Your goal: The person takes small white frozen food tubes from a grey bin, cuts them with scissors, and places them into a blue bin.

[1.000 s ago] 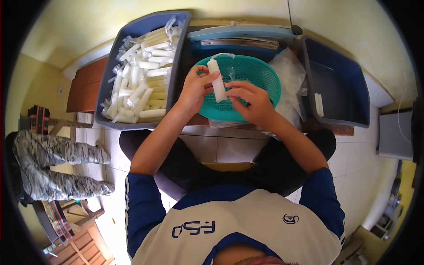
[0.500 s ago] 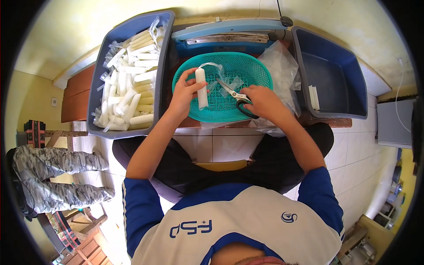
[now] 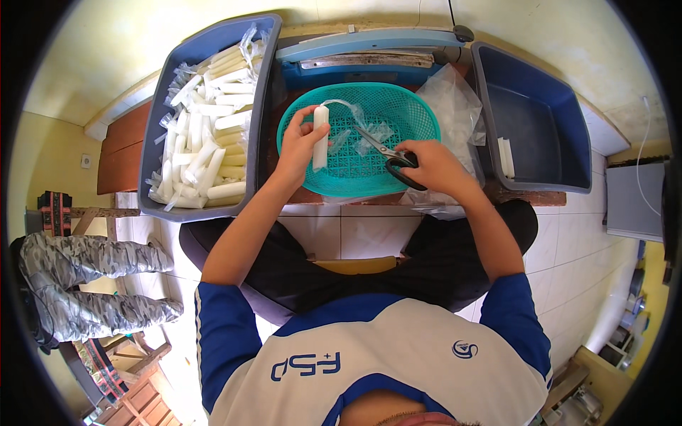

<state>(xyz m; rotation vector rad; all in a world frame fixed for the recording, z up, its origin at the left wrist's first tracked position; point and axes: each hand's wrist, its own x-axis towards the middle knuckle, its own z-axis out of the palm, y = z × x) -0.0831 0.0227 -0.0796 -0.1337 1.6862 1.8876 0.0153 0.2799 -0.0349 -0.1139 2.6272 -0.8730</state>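
Over the left part of a turquoise plastic basket (image 3: 362,188), my left hand (image 3: 300,145) grips a white stick-shaped filled plastic tube (image 3: 321,138). The tube stands nearly upright in the picture, and a clear loose plastic tail (image 3: 348,108) trails from its top toward the right. My right hand (image 3: 432,165) has its fingers in the dark handles of a pair of scissors (image 3: 383,150). Their blades point up and left, close to the tail. Scraps of clear plastic (image 3: 376,136) lie in the basket.
At left, a grey-blue tub (image 3: 160,206) holds many similar white tubes (image 3: 206,153). Another tub (image 3: 533,117), at right, has a few white tubes (image 3: 506,157) in its near corner. Clear plastic bags (image 3: 455,106) lie beside the basket. A blue sealer-like device (image 3: 369,53) stands behind.
The scissors and my right hand have shifted slightly right, and the blades look closer together. The tube has been raised a little and stands straighter.
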